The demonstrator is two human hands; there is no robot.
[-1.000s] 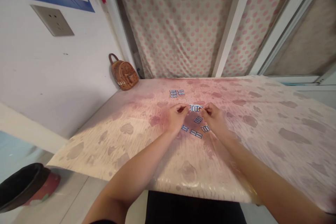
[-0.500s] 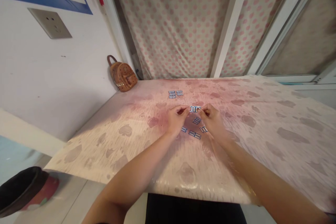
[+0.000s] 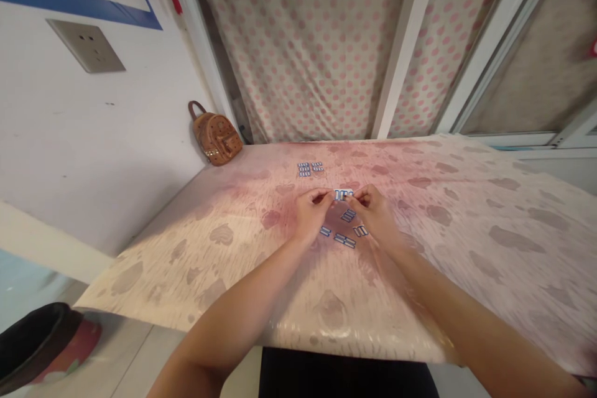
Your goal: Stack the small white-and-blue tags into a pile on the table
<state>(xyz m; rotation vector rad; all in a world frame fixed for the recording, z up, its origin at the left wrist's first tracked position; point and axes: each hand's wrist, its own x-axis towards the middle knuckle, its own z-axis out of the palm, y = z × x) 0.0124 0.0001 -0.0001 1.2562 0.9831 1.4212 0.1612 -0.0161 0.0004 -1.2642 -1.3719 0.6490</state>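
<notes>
Between my two hands is a small white card [image 3: 343, 194] marked with blue-outlined rectangles. My left hand [image 3: 311, 214] pinches its left end between thumb and fingertips. On the right end, my right hand [image 3: 377, 216] is closed in the same way, its thumb lying over part of the card. Several similar blue-edged pieces lie flat just below, including a slanted piece [image 3: 348, 216], a wider piece [image 3: 344, 240], one beside my right wrist [image 3: 360, 231] and one partly covered by my left hand [image 3: 325, 231].
Farther back on the patterned tablecloth [image 3: 224, 273], two groups of blue-edged pieces [image 3: 304, 169] sit side by side. A small brown backpack [image 3: 217, 137] leans by the wall. A dark-rimmed bin [image 3: 69, 348] stands on the floor at left. Polka-dot curtains [image 3: 308, 43] hang behind the table.
Both hands keep their pinch on the card, which shows slightly different blue marks beside my right thumb. The view has shifted slightly; the pieces on the table stay put.
</notes>
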